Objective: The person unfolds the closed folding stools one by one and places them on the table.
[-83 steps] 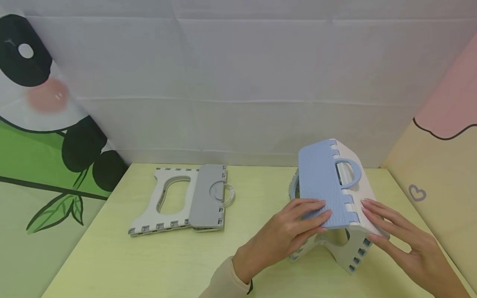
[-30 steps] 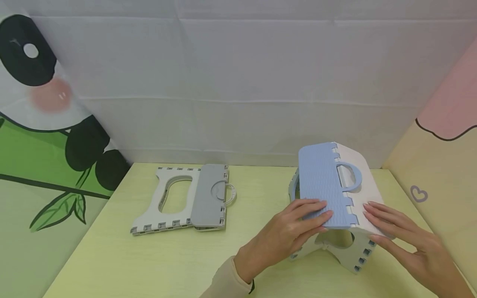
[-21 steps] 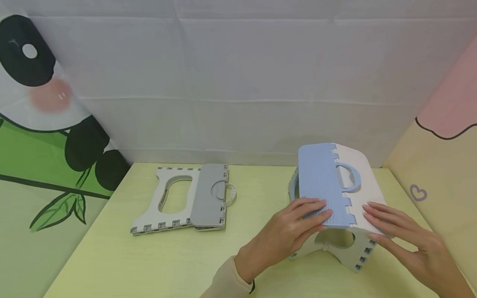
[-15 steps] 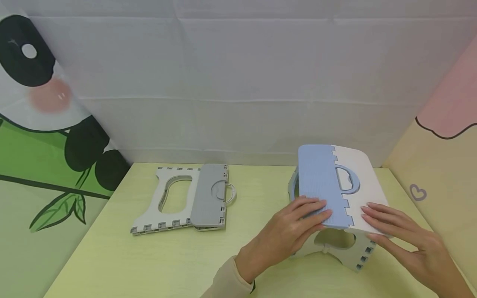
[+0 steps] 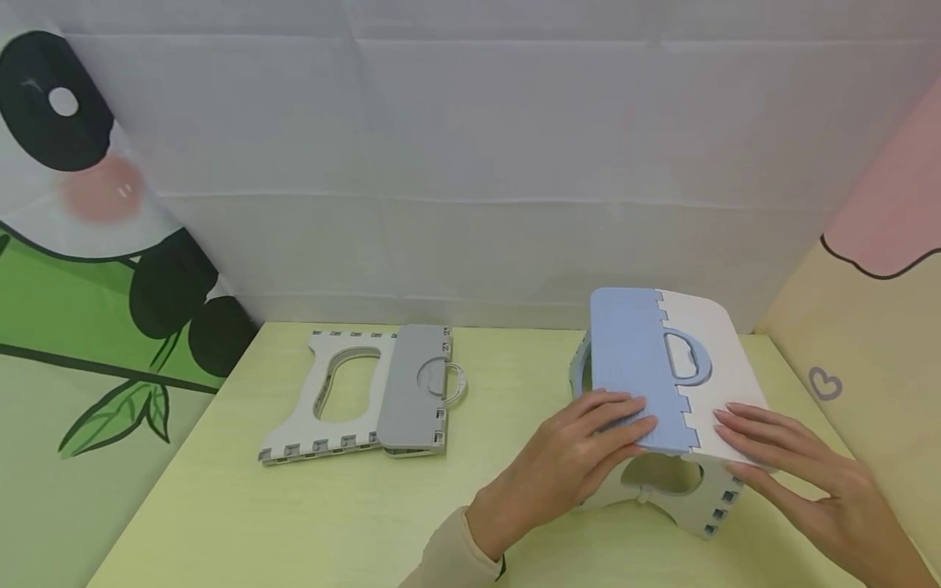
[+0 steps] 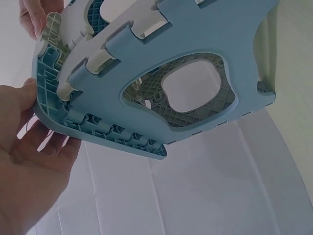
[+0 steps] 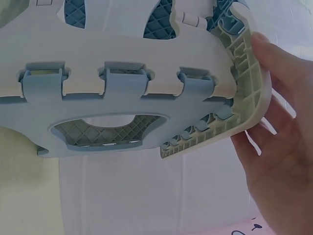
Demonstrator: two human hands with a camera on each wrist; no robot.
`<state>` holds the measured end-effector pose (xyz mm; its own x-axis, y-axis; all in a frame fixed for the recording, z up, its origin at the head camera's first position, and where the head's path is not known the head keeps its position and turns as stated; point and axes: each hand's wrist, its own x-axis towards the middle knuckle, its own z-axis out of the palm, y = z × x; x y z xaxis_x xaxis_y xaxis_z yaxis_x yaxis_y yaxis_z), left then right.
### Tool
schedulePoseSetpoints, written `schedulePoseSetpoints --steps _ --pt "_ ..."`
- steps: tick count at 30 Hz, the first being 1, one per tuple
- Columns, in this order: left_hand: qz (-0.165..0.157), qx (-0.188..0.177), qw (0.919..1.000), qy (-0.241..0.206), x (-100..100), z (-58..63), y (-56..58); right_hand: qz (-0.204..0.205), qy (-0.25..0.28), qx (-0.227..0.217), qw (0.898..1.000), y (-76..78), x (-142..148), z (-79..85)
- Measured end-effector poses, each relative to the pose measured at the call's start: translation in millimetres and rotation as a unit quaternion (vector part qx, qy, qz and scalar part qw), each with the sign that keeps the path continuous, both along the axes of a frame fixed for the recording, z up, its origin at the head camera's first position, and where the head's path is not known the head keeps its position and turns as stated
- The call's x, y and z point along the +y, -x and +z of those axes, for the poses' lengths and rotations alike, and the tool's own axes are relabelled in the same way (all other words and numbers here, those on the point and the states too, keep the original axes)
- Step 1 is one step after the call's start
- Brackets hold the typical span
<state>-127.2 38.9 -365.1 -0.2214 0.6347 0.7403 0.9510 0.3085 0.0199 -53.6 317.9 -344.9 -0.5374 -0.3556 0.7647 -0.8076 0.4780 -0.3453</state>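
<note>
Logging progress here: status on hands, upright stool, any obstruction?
Left hand on blue half, right hand on white half. Blue-and-white stool standing, halves look nearly level. Folded gray stool apart, leftward; nothing visibly obstructing.

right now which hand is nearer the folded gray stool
Left. The left hand is right of the folded gray stool; the right hand is farther right, touching the white panel.

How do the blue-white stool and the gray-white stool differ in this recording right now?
The blue-white stool stands unfolded; the gray-white stool lies folded on the table. The left hand and right hand touch the blue-white stool; neither touches the gray-white stool. Both stools have a loop handle.
</note>
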Motion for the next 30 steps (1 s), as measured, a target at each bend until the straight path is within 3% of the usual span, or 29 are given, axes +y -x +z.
schedulePoseSetpoints --steps 13,30 --pt "0.004 0.002 1.0000 -0.002 6.4 -2.4 3.4 -0.044 -0.030 -0.006 0.999 2.3 5.2 0.0" --pt "0.021 -0.001 0.9997 0.011 17.5 -3.4 7.4 -0.037 -0.019 0.001 0.999 7.0 12.2 -1.6"
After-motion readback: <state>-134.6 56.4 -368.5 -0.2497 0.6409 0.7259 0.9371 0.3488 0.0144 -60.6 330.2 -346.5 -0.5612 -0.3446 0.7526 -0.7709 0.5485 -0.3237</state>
